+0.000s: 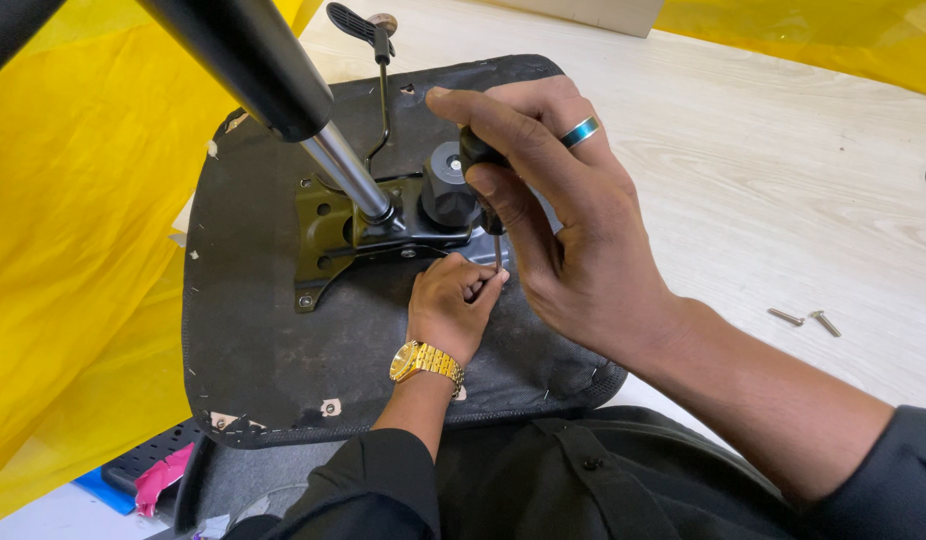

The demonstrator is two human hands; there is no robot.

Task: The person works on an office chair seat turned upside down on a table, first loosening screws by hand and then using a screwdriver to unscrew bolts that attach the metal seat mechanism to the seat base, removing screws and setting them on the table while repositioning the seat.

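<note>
An upturned office chair seat (253, 330) with a black fabric underside lies on the pale wood floor. Its metal tilt mechanism (383, 225) is bolted in the middle, and a gas cylinder (313, 110) rises from it toward me. My right hand (553, 210), wearing a blue ring, grips a black-handled screwdriver (483, 175) held upright, its tip down at the mechanism's near edge. My left hand (448, 305), with a gold watch at the wrist, pinches around the screwdriver tip against the seat.
Two loose screws (805, 320) lie on the floor to the right. Yellow plastic sheeting (73, 250) covers the left side and the far right corner. A black lever (368, 25) sticks out from the mechanism at the far edge. A pink and blue object (148, 480) lies lower left.
</note>
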